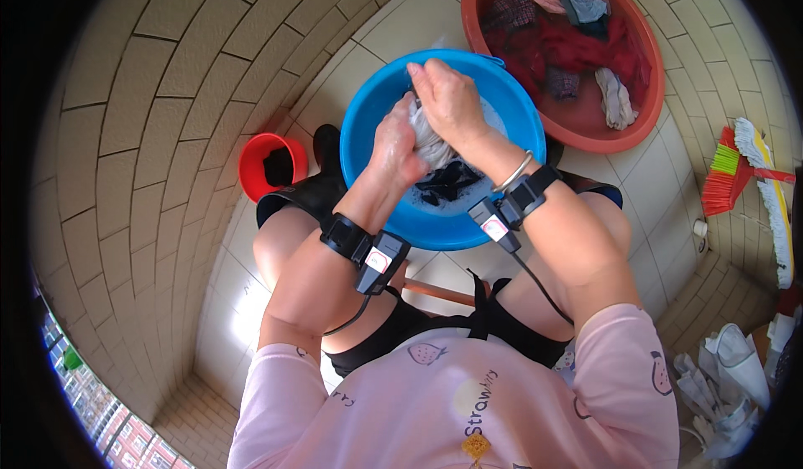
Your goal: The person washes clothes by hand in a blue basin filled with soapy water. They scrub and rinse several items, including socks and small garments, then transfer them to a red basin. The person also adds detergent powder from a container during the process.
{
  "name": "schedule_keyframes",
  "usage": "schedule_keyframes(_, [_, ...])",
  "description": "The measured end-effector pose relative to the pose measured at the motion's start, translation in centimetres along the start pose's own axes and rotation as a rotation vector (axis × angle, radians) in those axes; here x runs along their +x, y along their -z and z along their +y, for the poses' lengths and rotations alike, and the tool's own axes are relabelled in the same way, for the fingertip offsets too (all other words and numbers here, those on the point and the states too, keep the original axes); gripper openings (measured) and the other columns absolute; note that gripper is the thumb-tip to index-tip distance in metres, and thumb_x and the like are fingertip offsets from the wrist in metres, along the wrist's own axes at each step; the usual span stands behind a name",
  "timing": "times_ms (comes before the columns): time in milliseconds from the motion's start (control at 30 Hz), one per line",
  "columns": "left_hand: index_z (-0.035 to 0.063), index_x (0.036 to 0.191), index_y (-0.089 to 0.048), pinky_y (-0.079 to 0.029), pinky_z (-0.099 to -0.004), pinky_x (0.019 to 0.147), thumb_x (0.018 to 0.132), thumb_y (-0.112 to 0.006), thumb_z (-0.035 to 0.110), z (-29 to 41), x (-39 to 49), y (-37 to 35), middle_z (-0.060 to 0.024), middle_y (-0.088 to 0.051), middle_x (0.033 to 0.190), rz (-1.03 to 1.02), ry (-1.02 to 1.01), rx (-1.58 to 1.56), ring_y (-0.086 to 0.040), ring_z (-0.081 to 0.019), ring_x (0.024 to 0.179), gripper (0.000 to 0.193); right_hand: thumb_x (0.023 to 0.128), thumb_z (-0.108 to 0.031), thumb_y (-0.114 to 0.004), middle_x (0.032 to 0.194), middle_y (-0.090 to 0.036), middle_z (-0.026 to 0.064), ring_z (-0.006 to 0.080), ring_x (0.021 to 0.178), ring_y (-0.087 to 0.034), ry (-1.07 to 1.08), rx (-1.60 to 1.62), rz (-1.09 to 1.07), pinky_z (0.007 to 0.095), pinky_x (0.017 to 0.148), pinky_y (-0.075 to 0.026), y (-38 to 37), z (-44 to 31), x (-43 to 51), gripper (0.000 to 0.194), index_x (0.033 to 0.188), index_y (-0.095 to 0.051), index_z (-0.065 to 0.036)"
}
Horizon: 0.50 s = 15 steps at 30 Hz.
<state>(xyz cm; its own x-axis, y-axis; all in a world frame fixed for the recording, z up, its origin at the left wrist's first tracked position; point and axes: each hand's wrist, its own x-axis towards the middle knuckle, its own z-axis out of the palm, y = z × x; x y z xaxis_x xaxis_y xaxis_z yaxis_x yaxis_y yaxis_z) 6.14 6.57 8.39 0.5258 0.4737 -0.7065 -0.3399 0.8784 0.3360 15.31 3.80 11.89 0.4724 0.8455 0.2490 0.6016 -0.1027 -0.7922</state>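
A bunched pale grey-white cloth (430,140) is squeezed between my two hands above a round blue plastic basin (359,124). My left hand (396,137) grips it from the left side, wet with suds. My right hand (446,100) closes over its upper right part, so some of the cloth is hidden. Below the cloth, dark wet fabric (446,184) lies in soapy water (486,194). Both wrists carry black strapped devices, and a metal bangle (514,171) sits on my right wrist.
A large reddish-brown tub (602,143) at the upper right holds wet clothes in water, its rim close against the basin. A small red bucket (248,168) with dark cloth stands left. A red broom head (721,187) and a mop (768,212) are by the right wall.
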Motion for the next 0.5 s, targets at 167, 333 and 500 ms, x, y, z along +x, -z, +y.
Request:
schedule_keyframes(167, [0.0048, 0.099, -0.056, -0.042, -0.0410, 0.091, 0.095, -0.045, 0.036, -1.1, 1.0, 1.2, -0.0077, -0.058, 0.099, -0.267, -0.452, -0.321, -0.055, -0.0251, 0.103, 0.033, 0.083, -0.018, -0.059, 0.090, -0.056, 0.0205, 0.0356, 0.084, -0.057, 0.028, 0.047, -0.365, 0.0454, 0.073, -0.044, -0.2, -1.8, -1.9, 0.016, 0.084, -0.055, -0.003])
schedule_keyframes(333, [0.0039, 0.110, -0.050, -0.051, -0.0423, 0.082, 0.098, -0.042, 0.033, -0.1, -0.4, -0.1, -0.0116, -0.060, 0.105, -0.097, 0.044, 0.059, -0.061, -0.0251, 0.093, 0.033, 0.092, -0.028, -0.054, 0.064, -0.056, 0.0183, 0.0351, 0.059, -0.056, 0.007, 0.145, -0.005, 0.0420, 0.052, -0.043, -0.5, 1.4, 0.0, 0.031, 0.073, -0.053, -0.004])
schedule_keyframes(500, [0.0019, 0.114, -0.046, -0.050, -0.0413, 0.083, 0.100, -0.036, 0.036, 1.4, -0.7, -0.9, -0.0136, -0.058, 0.107, -0.144, -0.048, 0.153, -0.060, -0.0257, 0.093, 0.038, 0.093, -0.032, -0.054, 0.060, -0.053, 0.0026, 0.0088, 0.054, -0.045, -0.290, 0.564, -0.170, 0.0253, 0.049, -0.036, 1.7, 4.2, 2.2, 0.037, 0.067, -0.053, -0.005])
